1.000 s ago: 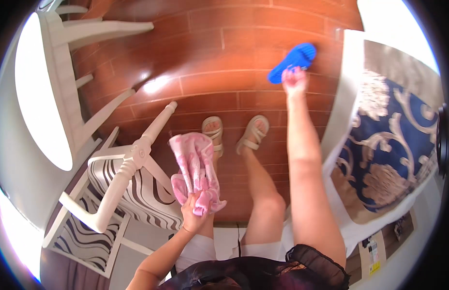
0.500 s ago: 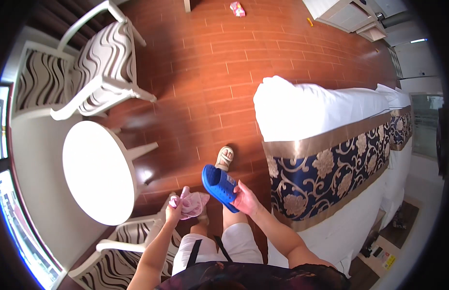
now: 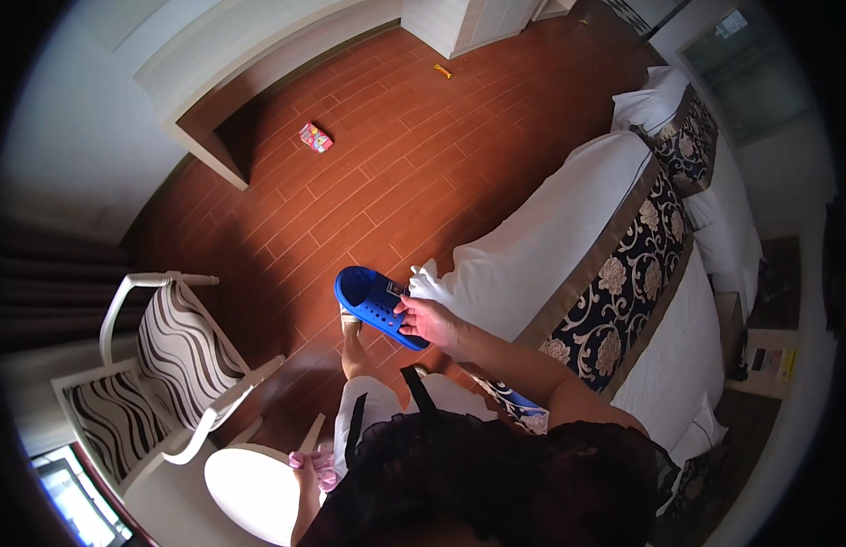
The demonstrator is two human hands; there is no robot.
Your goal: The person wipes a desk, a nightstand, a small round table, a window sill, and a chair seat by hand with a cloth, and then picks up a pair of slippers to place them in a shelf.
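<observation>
Head view looks straight down past the person's dark hair, which blocks most of the body and both upper arms. Right hand (image 3: 427,319) is closed on a blue clog slipper (image 3: 377,305), fingers curled over its heel end, holding it in the air just beside the near corner of the white bed (image 3: 551,246). Below the slipper, one sandalled foot is half covered by it. Left hand (image 3: 306,467) shows only in part at the hair's edge, far from the bed; it seems clenched on a bunched pink cloth (image 3: 321,463), though the fingers are hard to make out. A round white table (image 3: 250,492) sits just under that hand, and a striped armchair (image 3: 159,374) stands farther from the bed. A small pink packet (image 3: 315,138) lies on the wooden floor, well away from the bed.
</observation>
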